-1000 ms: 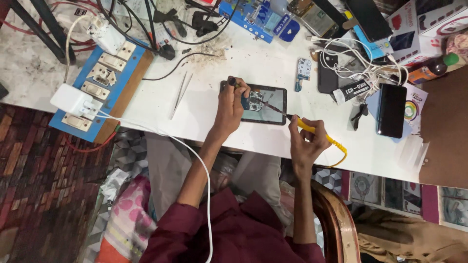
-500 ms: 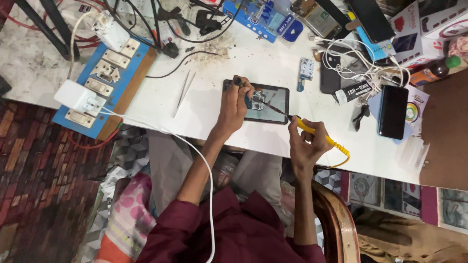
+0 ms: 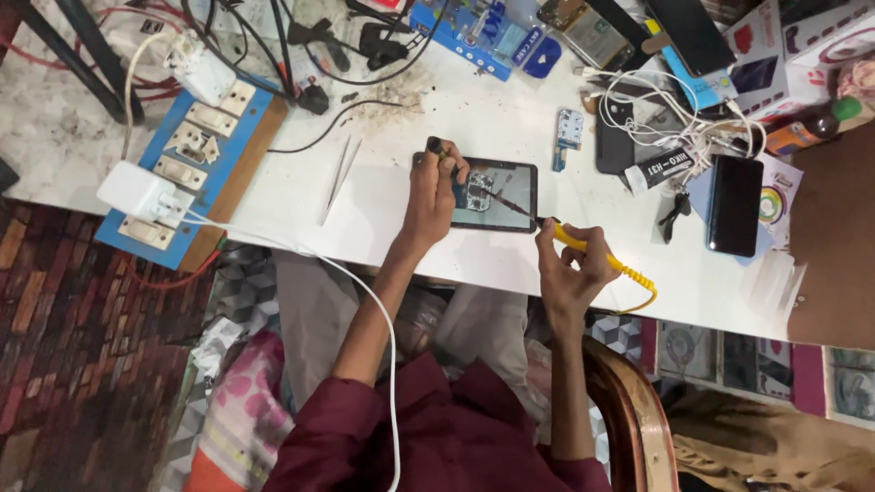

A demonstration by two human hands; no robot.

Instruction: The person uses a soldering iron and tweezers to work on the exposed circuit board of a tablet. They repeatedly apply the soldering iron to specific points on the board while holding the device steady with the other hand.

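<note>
An opened dark phone [image 3: 503, 196] lies flat on the white table [image 3: 401, 210], its circuit board showing. My left hand [image 3: 432, 189] rests on the phone's left end, its fingers curled around a small dark tool. My right hand [image 3: 567, 269] grips a yellow-handled soldering iron [image 3: 583, 246] at the table's near edge. The iron's thin tip reaches left onto the phone's board. A coiled yellow cord trails from the handle to the right.
Metal tweezers [image 3: 339, 178] lie left of the phone. A blue switchboard [image 3: 187, 173] with a white charger [image 3: 137, 189] sits far left. Another black phone [image 3: 734, 205], cables, a small circuit board [image 3: 569, 132] and boxes crowd the right and back. A wooden chair arm [image 3: 638, 410] curves below.
Both hands keep their grips and places on the phone. Only the view has shifted slightly, so everything sits a little higher and further left in the picture.
</note>
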